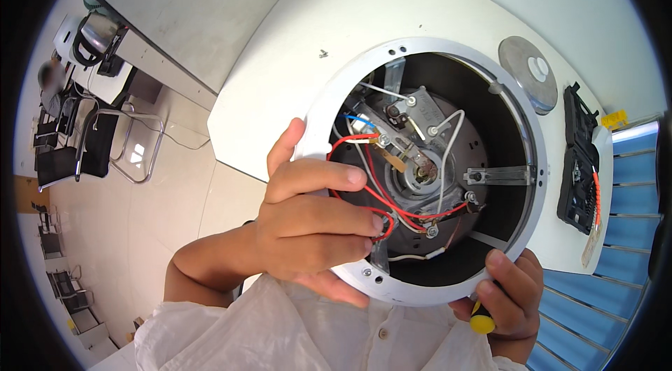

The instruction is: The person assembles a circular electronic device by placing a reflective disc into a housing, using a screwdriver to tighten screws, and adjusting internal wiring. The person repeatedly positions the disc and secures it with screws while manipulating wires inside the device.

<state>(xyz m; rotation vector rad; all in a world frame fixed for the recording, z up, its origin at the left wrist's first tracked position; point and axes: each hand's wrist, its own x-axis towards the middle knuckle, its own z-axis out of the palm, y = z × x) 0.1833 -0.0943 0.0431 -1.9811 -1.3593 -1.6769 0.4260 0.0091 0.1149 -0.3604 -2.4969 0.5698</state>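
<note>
Tilted up in front of me is a round white appliance housing point(420, 300), its open side facing me. Inside its dark wall are red, white and blue wires, metal brackets and a central metal assembly point(423, 168). My left hand point(308, 220) is closed over the housing's left rim, fingertips reaching inside beside a looped red wire point(381, 225). At the lower right rim, my right hand point(514, 294) grips the edge with its fingertips. A screwdriver point(481, 318) with a yellow and black handle is tucked in that same hand; its shaft is hidden.
On the white table point(280, 91) lie small screws point(323, 54). A round grey metal disc point(523, 80) with a white centre piece sits behind the housing. To the right are an open black tool case point(579, 161) and an orange-handled tool point(597, 196). Chairs point(129, 140) and a person stand far left.
</note>
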